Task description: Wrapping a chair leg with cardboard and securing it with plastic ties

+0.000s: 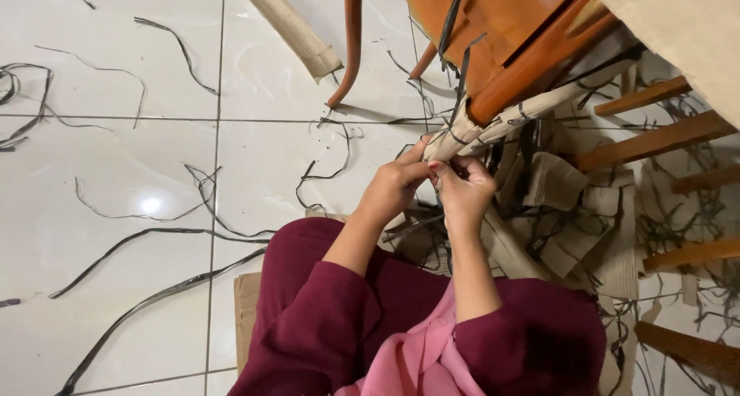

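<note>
My left hand (pixel 397 182) and my right hand (pixel 465 188) meet at the end of a chair leg wrapped in tan cardboard (pixel 493 126), which is bound with black strapping. Both hands pinch the wrapping at the leg's tip, fingers closed on it. The leg belongs to an orange-brown wooden chair (pixel 509 26) that lies tipped over in front of me. A black strap (pixel 455 41) hangs down across the chair's seat. My arms are in dark red sleeves.
Cut black straps (pixel 154 234) lie scattered over the white tiled floor (pixel 116 134). A cardboard sleeve (pixel 289 26) lies at the top. Torn cardboard pieces (pixel 555 188) and more wooden chair parts (pixel 655 138) pile up on the right. Flat cardboard (pixel 247 303) lies under my knees.
</note>
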